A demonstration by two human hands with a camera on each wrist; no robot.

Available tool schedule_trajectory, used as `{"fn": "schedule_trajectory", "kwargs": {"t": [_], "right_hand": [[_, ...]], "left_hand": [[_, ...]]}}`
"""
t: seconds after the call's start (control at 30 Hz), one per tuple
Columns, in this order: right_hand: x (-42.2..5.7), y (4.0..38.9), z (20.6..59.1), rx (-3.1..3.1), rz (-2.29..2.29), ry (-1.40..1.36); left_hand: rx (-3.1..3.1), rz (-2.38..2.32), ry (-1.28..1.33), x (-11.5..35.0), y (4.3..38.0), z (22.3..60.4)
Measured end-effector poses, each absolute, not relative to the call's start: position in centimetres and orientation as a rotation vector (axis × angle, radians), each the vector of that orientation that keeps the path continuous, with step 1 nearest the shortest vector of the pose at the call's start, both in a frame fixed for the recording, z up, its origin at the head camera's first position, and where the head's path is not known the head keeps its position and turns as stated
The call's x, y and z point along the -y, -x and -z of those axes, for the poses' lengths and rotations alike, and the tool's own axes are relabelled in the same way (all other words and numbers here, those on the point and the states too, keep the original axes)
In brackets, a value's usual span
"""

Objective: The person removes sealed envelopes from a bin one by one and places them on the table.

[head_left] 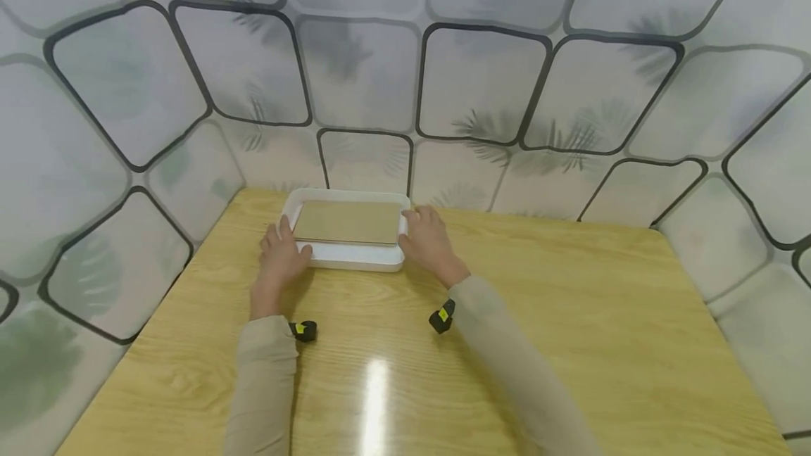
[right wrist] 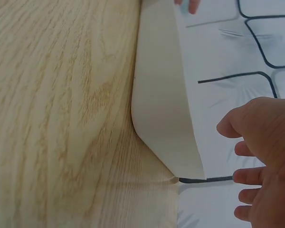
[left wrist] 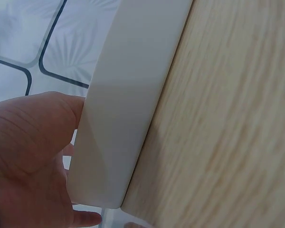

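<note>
A shallow white tray (head_left: 357, 264) with rounded corners sits on the wooden table near the back wall. Inside it lies a flat brown rectangle (head_left: 347, 221) that looks like a cardboard cover, with a dark line along its front edge. My left hand (head_left: 281, 257) is at the tray's front left corner, fingers along the left side. In the left wrist view its thumb (left wrist: 76, 107) reaches over the rim. On the right side, my right hand (head_left: 427, 238) has its fingertips near the rim. The right wrist view shows that hand's fingers spread and its thumb (right wrist: 230, 124) apart from the tray wall.
The wooden table (head_left: 570, 329) extends toward me and to the right. A patterned fabric wall (head_left: 367, 76) stands close behind the tray and along both sides. Black wrist cameras (head_left: 441, 317) hang below both sleeves.
</note>
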State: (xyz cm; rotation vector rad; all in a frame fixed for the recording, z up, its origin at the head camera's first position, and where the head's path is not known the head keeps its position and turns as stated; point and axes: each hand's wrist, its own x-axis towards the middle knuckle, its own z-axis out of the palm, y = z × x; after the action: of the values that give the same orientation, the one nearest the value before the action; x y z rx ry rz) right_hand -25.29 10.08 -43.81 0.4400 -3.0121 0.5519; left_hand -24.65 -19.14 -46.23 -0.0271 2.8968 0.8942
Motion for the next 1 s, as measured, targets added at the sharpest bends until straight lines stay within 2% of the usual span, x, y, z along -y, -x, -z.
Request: {"fn": "schedule_trajectory", "kwargs": {"t": [0.27,0.73,1.0], "right_hand": [[-7.5,26.7,43.5,3.006,-0.179,-0.592],[-5.1,26.8,46.3,3.1,-0.261,-0.562],[-4.7,26.9,46.3,3.192,-0.207,-0.561]], "left_hand": [[-2.902,-0.908,0.014,19.1,24.9,46.2],[-2.905,-0.892,0.037,19.0,24.2,46.5],[-2.922,-0.889,0.05,19.1,24.3,46.6]]}}
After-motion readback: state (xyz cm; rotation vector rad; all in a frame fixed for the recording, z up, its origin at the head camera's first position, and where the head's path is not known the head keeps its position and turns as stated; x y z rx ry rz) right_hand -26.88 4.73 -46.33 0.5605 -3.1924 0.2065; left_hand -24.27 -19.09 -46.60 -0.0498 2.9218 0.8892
